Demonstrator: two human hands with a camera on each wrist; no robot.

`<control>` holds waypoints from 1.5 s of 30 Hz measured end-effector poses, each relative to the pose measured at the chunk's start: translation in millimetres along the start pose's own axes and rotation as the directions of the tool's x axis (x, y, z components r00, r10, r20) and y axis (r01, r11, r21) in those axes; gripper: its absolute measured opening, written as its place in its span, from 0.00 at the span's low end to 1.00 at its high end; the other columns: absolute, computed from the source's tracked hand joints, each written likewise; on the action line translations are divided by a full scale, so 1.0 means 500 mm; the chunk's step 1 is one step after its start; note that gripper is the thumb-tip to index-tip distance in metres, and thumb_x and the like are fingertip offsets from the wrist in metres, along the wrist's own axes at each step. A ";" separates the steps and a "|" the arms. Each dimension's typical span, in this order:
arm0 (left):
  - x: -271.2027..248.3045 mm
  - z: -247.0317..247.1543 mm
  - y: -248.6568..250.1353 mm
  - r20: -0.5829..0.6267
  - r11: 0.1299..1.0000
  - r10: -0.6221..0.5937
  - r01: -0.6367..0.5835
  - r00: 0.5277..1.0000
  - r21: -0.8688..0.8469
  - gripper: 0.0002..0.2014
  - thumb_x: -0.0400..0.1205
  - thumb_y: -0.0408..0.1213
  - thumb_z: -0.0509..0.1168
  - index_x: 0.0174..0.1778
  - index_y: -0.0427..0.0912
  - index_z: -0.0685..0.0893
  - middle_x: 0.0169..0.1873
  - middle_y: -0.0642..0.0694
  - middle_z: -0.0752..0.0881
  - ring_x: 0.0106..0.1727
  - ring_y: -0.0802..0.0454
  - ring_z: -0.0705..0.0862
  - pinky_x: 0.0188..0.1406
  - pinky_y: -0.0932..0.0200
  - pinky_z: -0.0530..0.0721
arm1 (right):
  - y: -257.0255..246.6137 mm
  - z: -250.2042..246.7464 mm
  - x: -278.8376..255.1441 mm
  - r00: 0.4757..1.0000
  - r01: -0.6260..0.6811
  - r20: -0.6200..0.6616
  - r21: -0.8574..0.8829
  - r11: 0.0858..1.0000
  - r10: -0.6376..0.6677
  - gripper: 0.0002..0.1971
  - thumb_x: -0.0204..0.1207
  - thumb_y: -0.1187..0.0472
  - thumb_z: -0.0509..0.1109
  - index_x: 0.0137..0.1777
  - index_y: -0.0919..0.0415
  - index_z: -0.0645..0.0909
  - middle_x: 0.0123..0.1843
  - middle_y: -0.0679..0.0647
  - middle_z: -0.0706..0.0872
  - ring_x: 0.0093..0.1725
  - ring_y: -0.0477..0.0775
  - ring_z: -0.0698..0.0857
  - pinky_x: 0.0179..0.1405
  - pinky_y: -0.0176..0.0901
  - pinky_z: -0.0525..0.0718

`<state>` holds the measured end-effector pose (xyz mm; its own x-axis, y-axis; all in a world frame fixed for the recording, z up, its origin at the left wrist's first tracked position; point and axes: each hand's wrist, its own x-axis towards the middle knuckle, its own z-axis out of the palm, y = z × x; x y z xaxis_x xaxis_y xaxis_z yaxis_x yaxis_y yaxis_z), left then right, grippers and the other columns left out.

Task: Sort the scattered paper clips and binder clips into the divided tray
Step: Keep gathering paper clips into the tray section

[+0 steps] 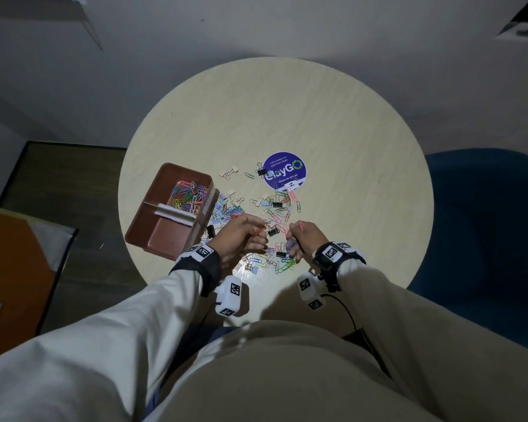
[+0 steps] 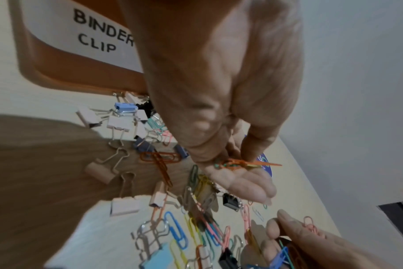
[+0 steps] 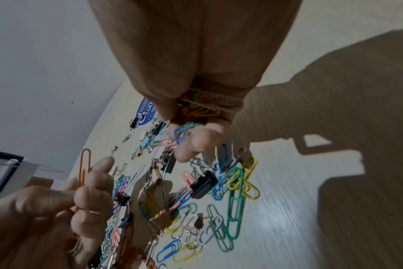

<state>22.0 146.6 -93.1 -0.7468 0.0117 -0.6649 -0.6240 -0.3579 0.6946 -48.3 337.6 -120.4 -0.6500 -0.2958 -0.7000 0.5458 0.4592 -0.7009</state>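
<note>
Coloured paper clips (image 1: 275, 260) and binder clips (image 1: 274, 231) lie scattered on the round table (image 1: 333, 123). The brown divided tray (image 1: 148, 229) stands at the left; its far compartment holds several paper clips (image 1: 188, 194), and its side label (image 2: 92, 34) reads BINDER CLIP. My left hand (image 1: 246, 236) hovers over the pile and pinches an orange paper clip (image 2: 239, 162) with others gathered in its palm. My right hand (image 1: 299, 240) grips a bunch of paper clips (image 3: 196, 107); a blue one (image 3: 181, 134) pokes out by the fingers (image 3: 196, 143).
A round purple sticker (image 1: 284, 170) lies on the table beyond the pile. A blue chair (image 1: 485, 239) stands at the right, and an orange object (image 1: 9, 278) at the left on the floor. Several binder clips (image 1: 230, 173) lie apart near the tray's far end.
</note>
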 end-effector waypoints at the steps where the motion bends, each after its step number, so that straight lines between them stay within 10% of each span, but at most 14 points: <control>1: -0.001 0.002 0.000 0.004 1.000 -0.004 0.004 1.000 0.015 0.12 0.87 0.24 0.50 0.58 0.32 0.78 0.39 0.39 0.83 0.33 0.50 0.83 0.33 0.61 0.87 | 0.000 0.000 0.000 1.000 -0.019 0.004 0.009 1.000 0.019 0.15 0.86 0.55 0.58 0.40 0.63 0.75 0.27 0.62 0.78 0.18 0.54 0.73 0.16 0.35 0.67; 6: 0.000 0.016 -0.018 0.020 0.875 0.061 -0.063 0.998 0.480 0.10 0.82 0.42 0.67 0.40 0.42 0.74 0.30 0.43 0.79 0.26 0.50 0.74 0.23 0.60 0.73 | 0.013 0.003 0.003 1.000 0.009 -0.012 -0.050 0.999 -0.009 0.19 0.81 0.47 0.65 0.35 0.61 0.76 0.22 0.55 0.73 0.17 0.55 0.73 0.18 0.39 0.71; 10: 0.010 0.015 -0.042 0.199 0.267 0.150 -0.233 0.968 0.935 0.12 0.81 0.46 0.66 0.48 0.45 0.70 0.35 0.43 0.84 0.35 0.40 0.84 0.33 0.48 0.81 | 0.012 0.001 0.000 0.999 -0.004 -0.044 -0.146 0.989 -0.003 0.20 0.81 0.47 0.63 0.30 0.57 0.75 0.22 0.54 0.72 0.17 0.52 0.68 0.19 0.37 0.65; 15: 0.019 0.010 -0.065 0.296 -0.058 0.092 -0.291 0.951 0.955 0.33 0.75 0.53 0.76 0.66 0.45 0.65 0.50 0.45 0.84 0.45 0.42 0.83 0.36 0.51 0.78 | 0.005 -0.007 -0.004 0.996 0.047 -0.056 -0.291 0.955 -0.066 0.20 0.84 0.49 0.60 0.31 0.57 0.75 0.22 0.48 0.74 0.20 0.50 0.70 0.23 0.38 0.67; 21: 0.032 -0.005 -0.084 0.296 -0.001 0.035 -0.297 0.954 0.955 0.34 0.75 0.50 0.77 0.68 0.44 0.65 0.53 0.40 0.83 0.47 0.40 0.83 0.44 0.46 0.83 | -0.002 -0.001 -0.005 0.993 0.065 -0.072 -0.318 0.946 -0.093 0.19 0.84 0.49 0.60 0.35 0.59 0.78 0.23 0.48 0.75 0.21 0.50 0.71 0.25 0.38 0.66; 33: 0.028 0.004 -0.089 0.288 -0.103 0.152 -0.274 0.946 0.956 0.06 0.83 0.43 0.59 0.49 0.47 0.68 0.40 0.44 0.78 0.38 0.42 0.79 0.33 0.51 0.76 | -0.006 0.013 -0.004 0.986 0.131 -0.040 -0.426 0.895 -0.164 0.21 0.84 0.48 0.60 0.31 0.56 0.76 0.28 0.50 0.82 0.28 0.52 0.78 0.39 0.43 0.74; 45: 0.009 0.016 -0.094 0.266 -0.153 0.264 -0.233 0.927 0.960 0.23 0.75 0.64 0.62 0.53 0.48 0.73 0.46 0.47 0.76 0.44 0.45 0.77 0.43 0.49 0.80 | -0.006 0.018 -0.018 0.984 0.134 -0.043 -0.449 0.884 -0.171 0.21 0.85 0.49 0.60 0.29 0.54 0.75 0.24 0.47 0.78 0.26 0.50 0.76 0.36 0.43 0.71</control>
<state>45.9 170.8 -126.5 -0.9181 0.1653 -0.3602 0.0485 0.9489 0.3119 -39.4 331.3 -113.4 -0.7560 -0.3334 -0.5633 0.1581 0.7420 -0.6515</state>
